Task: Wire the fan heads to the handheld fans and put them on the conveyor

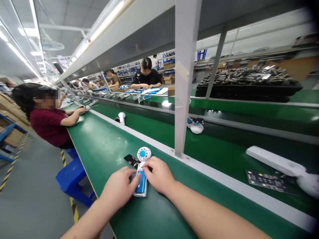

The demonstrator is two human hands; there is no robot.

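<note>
A white handheld fan lies on the green bench with its handle open towards me. Inside the handle sits a blue battery. My left hand grips the handle from the left, thumb over the battery's edge. At the neck, just below the round head, the fingertips of my right hand are pinched together on the fan; any small part between them is hidden. A black circuit board lies against the fan's left side, partly covered.
A grey post rises from the bench rail ahead. Beyond the rail, the green conveyor carries more white fans with boards. A co-worker in a red shirt sits to the left, near a blue stool.
</note>
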